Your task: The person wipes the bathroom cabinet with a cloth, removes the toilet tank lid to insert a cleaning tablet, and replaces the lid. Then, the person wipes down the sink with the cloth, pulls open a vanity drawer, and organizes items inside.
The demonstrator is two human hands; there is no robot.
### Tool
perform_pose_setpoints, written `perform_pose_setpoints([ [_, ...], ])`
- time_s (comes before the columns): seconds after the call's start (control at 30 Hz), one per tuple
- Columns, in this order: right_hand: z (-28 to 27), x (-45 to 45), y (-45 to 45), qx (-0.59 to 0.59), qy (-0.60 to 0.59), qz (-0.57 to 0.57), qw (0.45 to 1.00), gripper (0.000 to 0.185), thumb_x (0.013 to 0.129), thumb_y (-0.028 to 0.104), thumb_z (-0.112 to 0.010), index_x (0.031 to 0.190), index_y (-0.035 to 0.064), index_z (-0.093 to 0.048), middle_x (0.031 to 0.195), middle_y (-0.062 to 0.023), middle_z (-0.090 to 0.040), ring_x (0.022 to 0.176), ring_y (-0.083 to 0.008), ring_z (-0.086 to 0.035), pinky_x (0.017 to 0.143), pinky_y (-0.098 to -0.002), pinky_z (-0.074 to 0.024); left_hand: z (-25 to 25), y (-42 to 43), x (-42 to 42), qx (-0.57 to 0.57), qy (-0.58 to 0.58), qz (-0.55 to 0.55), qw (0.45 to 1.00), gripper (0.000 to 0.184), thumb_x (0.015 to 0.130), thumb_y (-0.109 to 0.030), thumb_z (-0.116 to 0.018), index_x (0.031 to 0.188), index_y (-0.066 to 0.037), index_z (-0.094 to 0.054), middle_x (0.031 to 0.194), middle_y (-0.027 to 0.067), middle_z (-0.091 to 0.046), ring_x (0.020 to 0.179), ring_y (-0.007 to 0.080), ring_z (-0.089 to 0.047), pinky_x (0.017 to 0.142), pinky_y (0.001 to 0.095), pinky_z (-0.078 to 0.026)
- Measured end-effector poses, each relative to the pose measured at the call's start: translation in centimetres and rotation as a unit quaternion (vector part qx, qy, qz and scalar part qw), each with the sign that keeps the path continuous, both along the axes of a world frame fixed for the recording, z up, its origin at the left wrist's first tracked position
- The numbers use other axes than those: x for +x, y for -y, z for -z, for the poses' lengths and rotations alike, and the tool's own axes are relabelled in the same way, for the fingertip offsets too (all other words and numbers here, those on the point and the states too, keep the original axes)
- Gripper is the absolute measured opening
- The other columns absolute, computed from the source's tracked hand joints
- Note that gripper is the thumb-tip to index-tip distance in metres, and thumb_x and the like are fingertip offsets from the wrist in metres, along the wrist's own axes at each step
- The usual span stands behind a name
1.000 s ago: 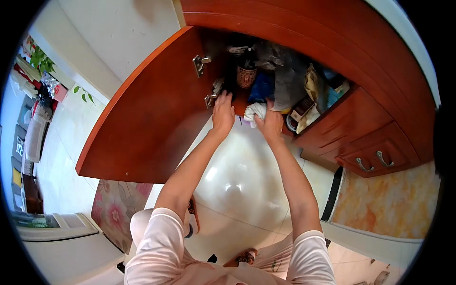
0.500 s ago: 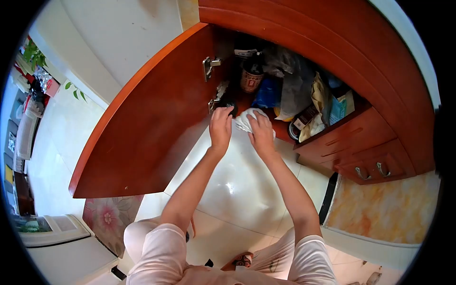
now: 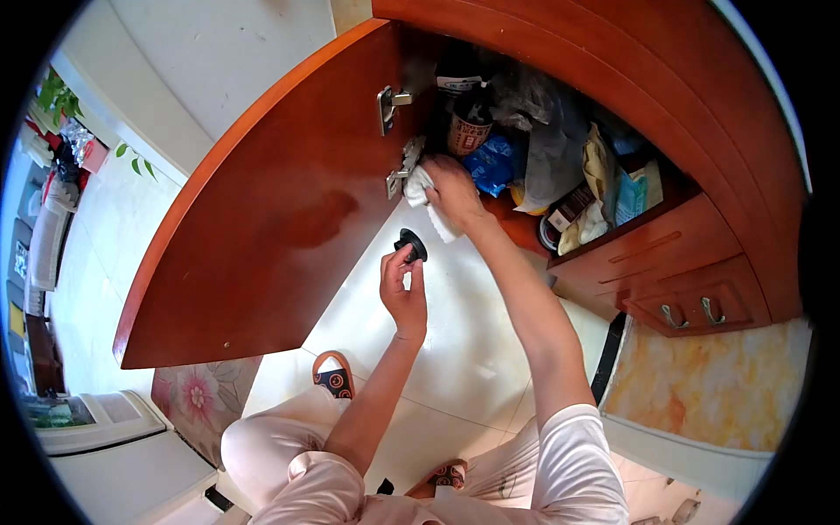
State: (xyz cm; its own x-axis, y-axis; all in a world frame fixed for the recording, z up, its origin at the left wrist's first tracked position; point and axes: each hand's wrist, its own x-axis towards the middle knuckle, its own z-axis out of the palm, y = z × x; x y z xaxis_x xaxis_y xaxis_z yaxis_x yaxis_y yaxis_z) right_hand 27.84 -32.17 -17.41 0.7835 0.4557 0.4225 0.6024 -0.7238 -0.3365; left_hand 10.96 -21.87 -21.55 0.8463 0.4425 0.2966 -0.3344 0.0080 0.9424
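Observation:
My left hand point(image 3: 403, 295) pinches a small black round object point(image 3: 409, 246), disc-shaped with a raised part, above the tiled floor; its exact kind I cannot make out. My right hand point(image 3: 451, 191) is closed on a white cloth point(image 3: 435, 208) at the cabinet's front edge, close to the lower door hinge point(image 3: 404, 168). Part of the cloth hangs below the fingers. Just behind the right hand stand a brown patterned jar point(image 3: 468, 131) and a blue plastic packet point(image 3: 490, 166). The red-brown cabinet door point(image 3: 254, 227) stands open on the left.
Grey plastic bags point(image 3: 556, 149), a dark box point(image 3: 571, 206) and a turquoise packet point(image 3: 631, 201) crowd the compartment's right side. Drawers with metal handles point(image 3: 713, 310) lie below. A floral mat point(image 3: 194, 402) and my slippers point(image 3: 333, 374) are on the floor.
My left hand has drawn back and down, bringing the black object out from the cabinet edge. My right hand has moved left and deeper with the cloth, toward the hinge.

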Motion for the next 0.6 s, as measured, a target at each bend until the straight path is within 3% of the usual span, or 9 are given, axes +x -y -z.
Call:
perform_pose_setpoints([
  [0.07, 0.3, -1.5, 1.6, 0.011, 0.032, -0.075, 0.997, 0.043, 0.070, 0.003, -0.068, 0.111, 0.0042, -0.057, 0.118, -0.0176, -0.058, 0.113, -0.0364, -0.052, 0.097, -0.0430, -0.0422, -0.4, 0.1, 0.2, -0.029, 0.014, -0.017, 0.999, 0.029, 0.086, 0.007, -0.059, 0.115, 0.001, -0.058, 0.106, 0.0065, -0.053, 0.091, 0.0131, -0.058, 0.081, 0.0237, -0.048],
  [0.27, -0.5, -8.0, 6.3, -0.014, 0.007, 0.019, 1.000, 0.051, 0.066, 0.000, -0.071, 0.114, 0.0070, -0.057, 0.124, -0.0139, -0.055, 0.116, -0.0341, -0.050, 0.095, -0.0434, -0.0416, -0.4, -1.3, 0.3, -0.044, 0.013, -0.026, 0.999, 0.029, 0.086, 0.007, -0.060, 0.114, 0.001, -0.058, 0.104, 0.0068, -0.054, 0.090, 0.0131, -0.059, 0.079, 0.0234, -0.049],
  [0.4, -0.4, -9.5, 6.6, -0.008, -0.006, 0.009, 1.000, 0.053, 0.063, -0.003, -0.073, 0.113, 0.0068, -0.058, 0.124, -0.0134, -0.053, 0.117, -0.0347, -0.049, 0.097, -0.0434, -0.0403, 0.4, -1.5, -0.1, -0.054, 0.005, -0.020, 0.998, 0.029, 0.086, 0.007, -0.060, 0.114, 0.000, -0.059, 0.104, 0.0064, -0.054, 0.089, 0.0130, -0.059, 0.079, 0.0235, -0.049],
  [0.5, 0.1, -8.4, 6.5, 0.022, 0.028, 0.019, 0.999, 0.051, 0.068, -0.002, -0.069, 0.117, 0.0045, -0.056, 0.118, -0.0186, -0.058, 0.110, -0.0382, -0.054, 0.091, -0.0447, -0.0433, 0.6, -1.3, 0.0, -0.062, -0.002, 0.000, 0.998, 0.033, 0.085, 0.009, -0.060, 0.117, -0.001, -0.057, 0.107, 0.0051, -0.053, 0.095, 0.0131, -0.059, 0.084, 0.0236, -0.049],
  [0.6, 1.7, -5.9, 7.1, 0.142, -0.058, 0.206, 0.966, 0.045, 0.076, 0.001, -0.060, 0.120, 0.0037, -0.054, 0.109, -0.0238, -0.061, 0.101, -0.0423, -0.058, 0.087, -0.0419, -0.0465, -0.3, -1.4, 0.0, -0.051, -0.001, 0.000, 0.999, 0.033, 0.085, 0.009, -0.060, 0.117, 0.000, -0.057, 0.107, 0.0050, -0.053, 0.096, 0.0130, -0.059, 0.085, 0.0236, -0.049],
])
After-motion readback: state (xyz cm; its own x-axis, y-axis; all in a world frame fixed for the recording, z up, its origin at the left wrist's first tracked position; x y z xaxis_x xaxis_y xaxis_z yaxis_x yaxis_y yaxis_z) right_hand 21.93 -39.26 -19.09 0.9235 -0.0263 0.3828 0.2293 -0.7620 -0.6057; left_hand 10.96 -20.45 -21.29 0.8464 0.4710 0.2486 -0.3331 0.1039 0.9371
